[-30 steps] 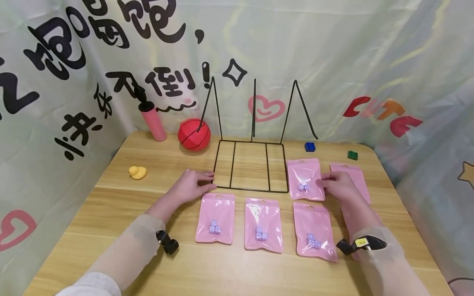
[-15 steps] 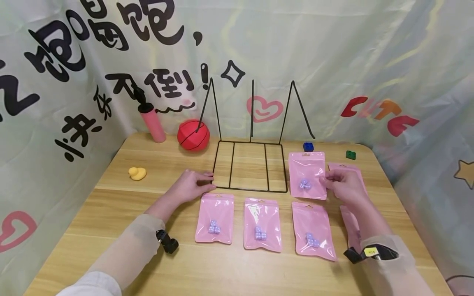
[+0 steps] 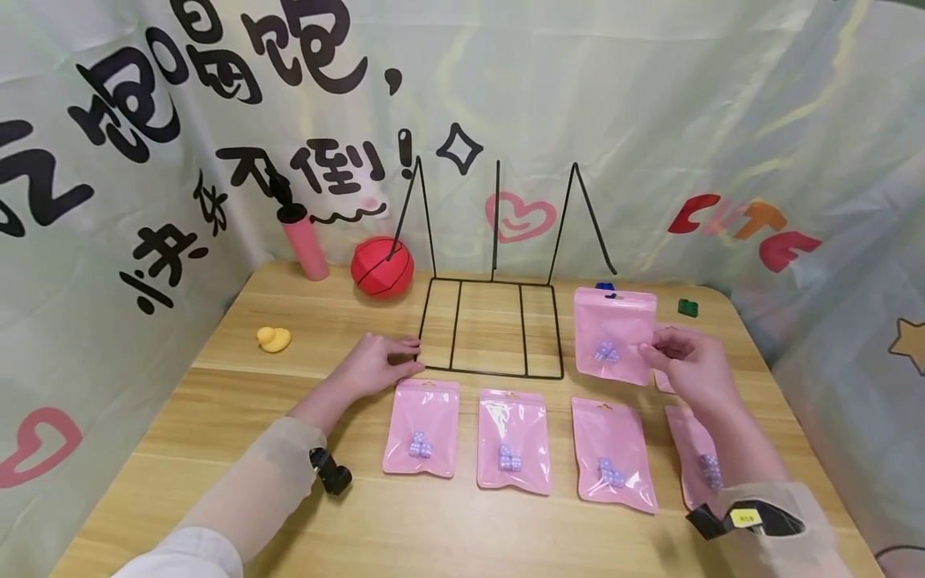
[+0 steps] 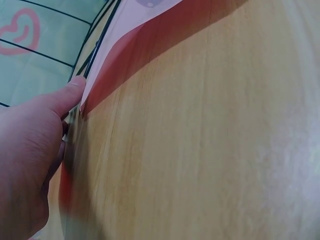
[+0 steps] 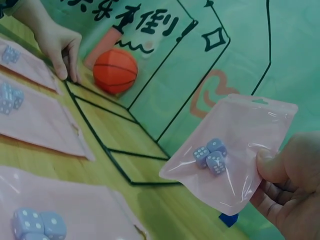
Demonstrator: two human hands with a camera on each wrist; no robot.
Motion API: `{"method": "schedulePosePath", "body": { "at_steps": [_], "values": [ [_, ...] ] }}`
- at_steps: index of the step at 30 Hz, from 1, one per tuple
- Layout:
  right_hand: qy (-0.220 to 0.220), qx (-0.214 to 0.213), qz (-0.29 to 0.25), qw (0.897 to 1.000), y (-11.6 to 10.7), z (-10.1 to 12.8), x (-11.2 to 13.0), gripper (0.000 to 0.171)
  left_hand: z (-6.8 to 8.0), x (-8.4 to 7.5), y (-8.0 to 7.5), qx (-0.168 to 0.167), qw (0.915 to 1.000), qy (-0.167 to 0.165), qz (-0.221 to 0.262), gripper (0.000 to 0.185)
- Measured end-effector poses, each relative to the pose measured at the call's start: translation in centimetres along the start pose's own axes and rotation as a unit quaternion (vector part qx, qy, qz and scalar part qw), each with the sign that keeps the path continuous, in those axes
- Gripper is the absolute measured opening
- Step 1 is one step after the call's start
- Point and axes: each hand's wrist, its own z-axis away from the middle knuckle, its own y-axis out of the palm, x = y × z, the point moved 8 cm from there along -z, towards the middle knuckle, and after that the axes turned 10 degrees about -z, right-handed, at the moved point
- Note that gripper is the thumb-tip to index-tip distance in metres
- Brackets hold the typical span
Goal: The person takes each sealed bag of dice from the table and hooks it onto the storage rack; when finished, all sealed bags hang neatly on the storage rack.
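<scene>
My right hand (image 3: pixel 690 365) pinches the right edge of a pink zip bag (image 3: pixel 614 329) and holds it up, tilted, off the table. Three pale purple dice (image 5: pixel 211 156) show through its clear front in the right wrist view. At the front left corner of a black wire rack (image 3: pixel 506 375), my left hand (image 3: pixel 374 363) grips the wire between thumb and fingers; its thumb (image 4: pixel 70 97) lies against the rod in the left wrist view. The rack's hook arms rise at the back with nothing on them.
Pink bags of dice lie in a front row: a left bag (image 3: pixel 422 417), a middle bag (image 3: pixel 513 425), a right bag (image 3: pixel 614 437) and a far-right bag (image 3: pixel 694 449). Behind stand a red ball (image 3: pixel 383 269), pink pump (image 3: pixel 305 245) and green brick (image 3: pixel 688 307). A yellow duck (image 3: pixel 275 339) sits left.
My right hand has lifted the pink zip bag off the table and moved it slightly right and up, now partly covering the blue brick. The left hand stays on the rack corner.
</scene>
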Motion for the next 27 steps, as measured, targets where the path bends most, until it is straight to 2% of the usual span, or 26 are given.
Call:
{"method": "schedulePosePath", "body": {
  "at_steps": [7, 16, 20, 27],
  "values": [
    [-0.037, 0.006, -0.014, 0.999, -0.2, 1.3, 1.6, 0.028, 0.0, -0.2, 0.0, -0.006, 0.9999, 0.003, 0.009, 0.037],
    [-0.128, 0.023, -0.035, 0.991, 0.6, 3.1, 4.9, 0.019, -0.1, -0.1, 0.1, -0.019, 0.9998, 0.011, 0.006, 0.037],
    [-0.149, 0.032, -0.041, 0.987, 0.9, 3.7, 6.0, 0.017, 0.0, -0.1, 0.1, -0.023, 0.9995, 0.018, 0.011, 0.037],
    [-0.177, 0.034, -0.071, 0.981, 1.4, 4.0, 7.7, 0.012, 0.0, 0.0, -0.1, -0.021, 0.9997, 0.004, 0.014, 0.035]
  ]
}}
